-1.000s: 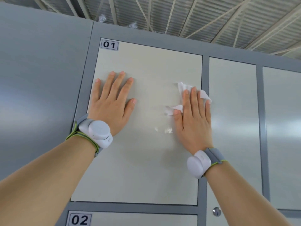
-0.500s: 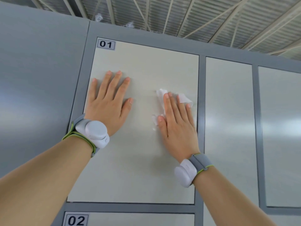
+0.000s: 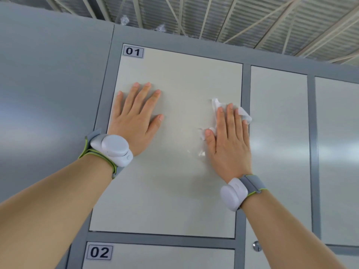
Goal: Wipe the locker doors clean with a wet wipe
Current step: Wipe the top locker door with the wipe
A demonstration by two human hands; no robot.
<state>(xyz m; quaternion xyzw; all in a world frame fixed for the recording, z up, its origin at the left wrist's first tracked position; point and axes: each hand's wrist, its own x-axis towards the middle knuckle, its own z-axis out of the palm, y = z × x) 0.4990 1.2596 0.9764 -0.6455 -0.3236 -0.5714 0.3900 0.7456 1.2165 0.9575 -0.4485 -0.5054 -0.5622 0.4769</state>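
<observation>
1. Rightward since half a second ago: the right hand [image 3: 227, 140] has swept the wet wipe [image 3: 215, 105] from the middle of door 01 [image 3: 174, 191] back to that door's right edge; the left hand [image 3: 136, 119] has kept its place on the door's left part.
2. Right grip: fingers straight and close together, palm flat, pressing the crumpled wipe against the door; nothing is pinched; wipe corners stick out above the fingertips, beside the thumb and over the little finger.
3. Left grip: spread wide and holding nothing, palm flat against the door below the 01 label [image 3: 133, 52]; it seems to steady the panel.
4. Small wet streaks [image 3: 200, 153] shine just left of the right palm, so that patch looks freshly wiped.
5. Step in hand, as I judge it: side-to-side passes across the upper middle of door 01; the strip under the label, the lower half and the part under the left hand look not yet done.
6. To do it well: keep even pressure through the whole palm; overlap each pass with the one before; work downward row by row; carry the stroke right up to the grey frame strip [image 3: 245, 78]; refold the wipe if it bunches further.
7. Door 02 [image 3: 165, 257] and the neighbouring door [image 3: 277, 152] to the right presumably come next.
</observation>
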